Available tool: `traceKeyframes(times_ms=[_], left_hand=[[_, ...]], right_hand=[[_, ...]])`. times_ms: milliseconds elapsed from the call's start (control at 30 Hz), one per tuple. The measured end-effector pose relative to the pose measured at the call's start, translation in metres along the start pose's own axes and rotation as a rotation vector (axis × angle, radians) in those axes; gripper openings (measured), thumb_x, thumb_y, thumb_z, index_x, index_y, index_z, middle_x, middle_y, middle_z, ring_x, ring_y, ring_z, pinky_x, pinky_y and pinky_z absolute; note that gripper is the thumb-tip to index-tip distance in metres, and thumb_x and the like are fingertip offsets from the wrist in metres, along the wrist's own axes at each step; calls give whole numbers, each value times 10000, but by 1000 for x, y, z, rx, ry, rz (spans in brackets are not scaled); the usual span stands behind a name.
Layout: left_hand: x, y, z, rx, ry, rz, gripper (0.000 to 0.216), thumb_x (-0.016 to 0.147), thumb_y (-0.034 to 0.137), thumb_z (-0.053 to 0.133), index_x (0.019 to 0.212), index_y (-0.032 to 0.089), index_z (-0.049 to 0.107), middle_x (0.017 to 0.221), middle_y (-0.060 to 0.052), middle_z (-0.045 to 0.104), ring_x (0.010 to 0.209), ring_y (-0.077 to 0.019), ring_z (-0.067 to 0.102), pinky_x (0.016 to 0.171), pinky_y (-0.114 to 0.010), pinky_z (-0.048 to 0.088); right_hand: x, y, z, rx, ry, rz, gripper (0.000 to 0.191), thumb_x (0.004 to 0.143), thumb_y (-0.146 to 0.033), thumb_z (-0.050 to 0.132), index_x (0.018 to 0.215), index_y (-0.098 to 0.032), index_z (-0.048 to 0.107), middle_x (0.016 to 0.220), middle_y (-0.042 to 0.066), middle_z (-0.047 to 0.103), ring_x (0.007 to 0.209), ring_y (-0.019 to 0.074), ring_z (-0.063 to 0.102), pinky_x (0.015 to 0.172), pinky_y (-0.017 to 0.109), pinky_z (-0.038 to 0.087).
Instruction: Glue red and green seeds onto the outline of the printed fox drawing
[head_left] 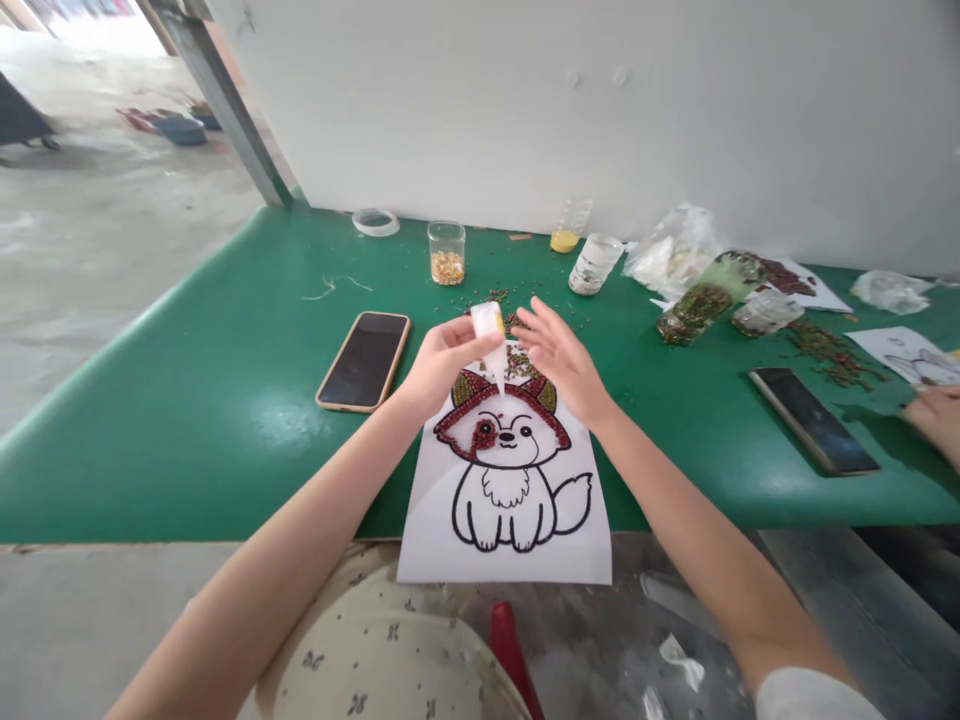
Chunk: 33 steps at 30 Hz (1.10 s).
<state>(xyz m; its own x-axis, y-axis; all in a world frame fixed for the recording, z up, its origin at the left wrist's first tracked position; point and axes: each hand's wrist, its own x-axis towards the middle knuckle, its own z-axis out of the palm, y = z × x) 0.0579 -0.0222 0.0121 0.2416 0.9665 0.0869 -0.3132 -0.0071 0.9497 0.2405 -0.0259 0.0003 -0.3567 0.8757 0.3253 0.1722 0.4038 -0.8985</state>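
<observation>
— Green tabletop (225, 440), glossy and smooth, is backed along its far edge by a pale wall panel (480, 110). And the drawing sheet (427, 540)?

— It's laid across the middle of the near edge, its lower end jutting past, with both hands poised above its upper part. By the left hand (439, 365), a white squeeze bottle (489, 322) is gripped, tapered nozzle aimed down at the drawn animal's (506, 500) forehead! Whether paper is touched cannot be told.

— And the right hand (559, 360)?

— Fingers spread wide, it's held just beside the bottle, toward the sheet's top right corner.

— Textures, quickly!

— Dark red grains (551, 415) are packed in a bumpy band around the head and over one eye; the ears are filled with olive ones. Below, the body is drawn in thick black lines on smooth paper.

— Toward the far edge?

— Golden kernels (447, 268) are contained in a clear, squarish cup (447, 238); nearer the left edge, a dark-screened phone (365, 362) is laid flat.
</observation>
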Motion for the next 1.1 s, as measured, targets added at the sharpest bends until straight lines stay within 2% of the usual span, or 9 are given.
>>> traceKeyframes(times_ms=[100,200,433,600,767,1100], left_hand=[[-4,-1,3,105,-94,22,325,672,250,742,959,116,672,870,-59,708,763,-138,644,723,-261,496],[-6,-2,5,179,-122,25,327,661,228,738,958,106,671,860,-61,708,741,-134,640,704,-263,498],[-7,0,7,212,-217,-24,321,659,227,729,944,97,660,853,-63,703,708,-125,627,664,-253,484],[-8,-1,5,275,-229,-7,328,665,224,721,959,95,651,859,-65,698,737,-132,625,691,-267,491],[-8,-2,4,248,-276,-1,367,671,211,715,1008,95,627,891,-71,692,793,-147,636,751,-286,498],[-5,-4,-2,298,-333,-19,252,707,201,667,928,89,623,836,-52,668,765,-136,615,725,-285,479]], right_hand=[[-7,-12,24,240,-86,11,703,815,-565,588,1413,-301,330,1423,77,455,1272,245,477,1052,455,425],[-10,-17,34,326,-55,63,602,823,-477,626,1347,-288,398,1371,70,497,1262,231,482,1058,431,423],[-10,-16,30,407,-40,178,546,759,-414,712,1233,-302,465,1235,40,565,1191,218,517,993,409,473],[-10,-16,31,462,-20,245,657,686,-362,775,1266,-316,470,1203,23,595,1128,220,560,961,413,491],[-11,-14,32,475,-19,249,592,687,-350,774,1216,-291,517,1158,21,620,1096,215,573,967,412,482],[-14,-14,37,470,46,266,513,676,-354,785,1083,-302,477,892,-27,604,840,150,609,806,337,525]])
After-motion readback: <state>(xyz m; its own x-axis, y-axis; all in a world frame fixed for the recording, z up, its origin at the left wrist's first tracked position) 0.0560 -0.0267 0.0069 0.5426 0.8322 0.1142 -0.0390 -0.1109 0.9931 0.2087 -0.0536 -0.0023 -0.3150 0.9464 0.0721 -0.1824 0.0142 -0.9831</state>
